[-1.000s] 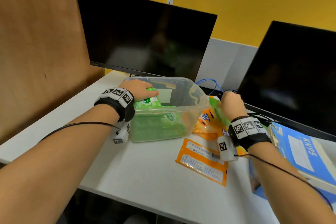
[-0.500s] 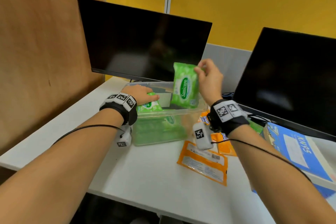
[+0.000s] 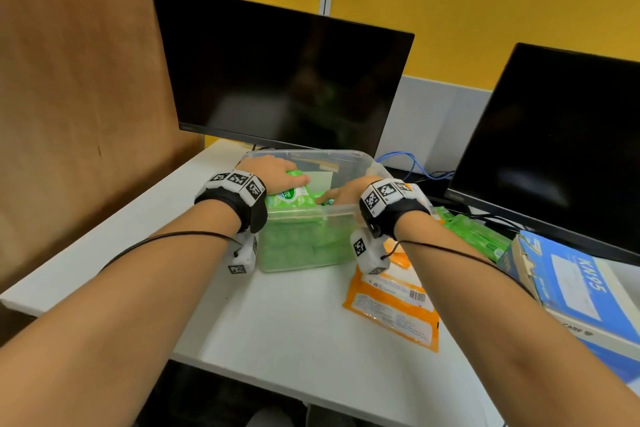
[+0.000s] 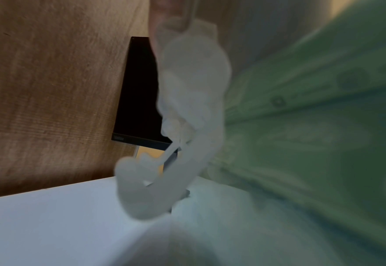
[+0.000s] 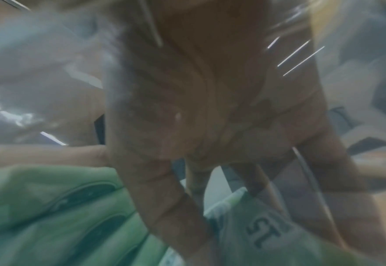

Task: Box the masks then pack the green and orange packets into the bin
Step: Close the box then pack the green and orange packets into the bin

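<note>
Reaching into the clear bin, both hands meet the green packets — the right hand has straight fingers, tips touching one beneath them; the left hand lies over the stack, grip unclear. An orange packet lies behind the right fingers.

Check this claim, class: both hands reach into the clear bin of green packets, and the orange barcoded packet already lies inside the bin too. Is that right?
Not quite. The left hand and right hand do reach into the clear bin of green packets, but the orange barcoded packet lies outside the bin, flat on the desk, as the head view shows.
</note>
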`<state>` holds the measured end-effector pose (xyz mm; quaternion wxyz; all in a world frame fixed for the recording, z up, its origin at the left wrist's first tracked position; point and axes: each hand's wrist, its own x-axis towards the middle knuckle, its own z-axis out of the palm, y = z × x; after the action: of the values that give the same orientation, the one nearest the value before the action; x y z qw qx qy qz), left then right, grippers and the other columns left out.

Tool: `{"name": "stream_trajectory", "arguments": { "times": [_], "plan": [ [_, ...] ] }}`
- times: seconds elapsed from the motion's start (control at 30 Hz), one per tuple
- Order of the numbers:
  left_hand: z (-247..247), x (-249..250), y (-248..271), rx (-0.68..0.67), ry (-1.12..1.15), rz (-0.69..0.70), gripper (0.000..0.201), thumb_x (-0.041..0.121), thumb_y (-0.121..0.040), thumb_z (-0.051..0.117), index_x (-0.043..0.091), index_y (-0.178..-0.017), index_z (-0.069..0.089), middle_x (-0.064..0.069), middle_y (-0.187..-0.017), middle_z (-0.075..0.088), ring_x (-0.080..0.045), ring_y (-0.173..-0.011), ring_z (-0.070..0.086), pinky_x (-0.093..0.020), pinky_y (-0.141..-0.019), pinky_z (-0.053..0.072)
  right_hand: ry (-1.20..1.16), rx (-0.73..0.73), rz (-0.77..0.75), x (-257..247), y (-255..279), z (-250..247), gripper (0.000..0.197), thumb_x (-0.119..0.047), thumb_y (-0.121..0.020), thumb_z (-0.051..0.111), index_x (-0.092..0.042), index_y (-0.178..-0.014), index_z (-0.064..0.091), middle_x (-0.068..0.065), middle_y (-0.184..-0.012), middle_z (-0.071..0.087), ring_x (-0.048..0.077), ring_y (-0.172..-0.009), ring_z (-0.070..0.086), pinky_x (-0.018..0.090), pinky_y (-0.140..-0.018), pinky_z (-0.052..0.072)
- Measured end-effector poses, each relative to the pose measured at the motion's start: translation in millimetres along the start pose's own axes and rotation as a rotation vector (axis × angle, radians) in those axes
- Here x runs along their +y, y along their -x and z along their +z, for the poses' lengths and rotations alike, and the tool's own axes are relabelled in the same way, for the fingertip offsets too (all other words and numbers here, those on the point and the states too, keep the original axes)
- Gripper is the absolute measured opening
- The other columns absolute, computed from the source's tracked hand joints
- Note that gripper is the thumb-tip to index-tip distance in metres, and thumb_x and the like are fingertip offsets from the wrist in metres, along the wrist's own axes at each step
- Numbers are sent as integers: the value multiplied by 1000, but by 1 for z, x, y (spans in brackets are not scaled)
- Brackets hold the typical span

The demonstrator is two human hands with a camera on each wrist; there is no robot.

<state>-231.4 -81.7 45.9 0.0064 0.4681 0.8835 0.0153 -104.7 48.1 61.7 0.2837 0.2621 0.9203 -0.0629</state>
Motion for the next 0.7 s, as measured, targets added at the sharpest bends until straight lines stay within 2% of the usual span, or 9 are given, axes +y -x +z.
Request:
{"name": "stream_trajectory", "arguments": {
  "times": [0.17, 0.23, 0.3, 0.37, 0.4, 0.43, 0.53, 0.63, 0.7],
  "plan": [
    [-1, -1, 0, -10, 17, 5, 65, 72, -88, 24, 32, -132, 49, 1, -135, 55, -22, -121, 52, -44, -101, 42, -4, 87, -57, -3, 11, 4, 51, -25, -94, 53, -30, -143, 39, -1, -147, 40, 23, -133, 39, 36, -105, 34],
    [-1, -1, 0, -5, 20, 4, 64, 72, -88, 25, 33, -132, 50, 2, -134, 56, -21, -120, 52, -43, -100, 42, -257, 391, -106, 8, 13, 5, 38, -29, -94, 50, -26, -132, 55, 0, -137, 52, 21, -124, 49, 35, -104, 40],
    [0, -1, -1, -2, 10, 9, 64, 73, -87, 24, 34, -132, 49, 3, -135, 55, -20, -121, 52, -43, -100, 42, -708, 869, -83, 31, 13, 7, 29, -30, -95, 48, -17, -113, 66, 4, -114, 66, 20, -103, 60, 30, -88, 47],
    [0, -2, -2, 0, 3, 14, 63, 72, -88, 24, 34, -131, 50, 3, -134, 56, -20, -120, 52, -42, -99, 42, -993, 1266, 109, 68, 16, 12, 23, -25, -94, 46, -13, -99, 65, 8, -98, 68, 25, -91, 61, 30, -75, 45],
    [0, -2, -3, 1, 0, 16, 62, 71, -89, 24, 33, -130, 51, 3, -134, 56, -20, -120, 52, -41, -99, 42, -1043, 1298, 261, 89, 16, 17, 21, -24, -93, 45, -13, -99, 62, 10, -99, 67, 29, -92, 61, 32, -75, 45],
    [0, -1, -3, 0, 0, 17, 61, 70, -89, 24, 33, -130, 51, 2, -133, 57, -20, -120, 52, -41, -99, 42, -1038, 1252, 385, 109, 15, 27, 21, -21, -91, 45, -13, -102, 61, 11, -104, 65, 31, -97, 60, 34, -77, 44],
    [-1, 0, -1, -1, -8, 16, 62, 70, -90, 24, 33, -131, 51, 2, -134, 56, -20, -120, 52, -43, -100, 42, -733, 859, 612, 150, -4, 58, 29, -19, -87, 53, -15, -114, 63, 14, -121, 60, 35, -113, 55, 42, -93, 44],
    [0, -1, -1, -1, -14, 9, 63, 70, -90, 24, 33, -134, 48, 3, -137, 54, -20, -122, 51, -43, -102, 40, -508, 756, 660, 151, -16, 63, 26, -21, -91, 52, -10, -111, 65, 14, -112, 63, 33, -106, 59, 43, -89, 49],
    [1, -1, -1, 1, -10, 15, 63, 71, -89, 24, 33, -134, 49, 3, -137, 55, -20, -123, 51, -44, -103, 39, -452, 579, 629, 143, -20, 65, 28, -20, -91, 54, -5, -112, 63, 13, -102, 64, 30, -98, 62, 39, -83, 52]
  ]
}}
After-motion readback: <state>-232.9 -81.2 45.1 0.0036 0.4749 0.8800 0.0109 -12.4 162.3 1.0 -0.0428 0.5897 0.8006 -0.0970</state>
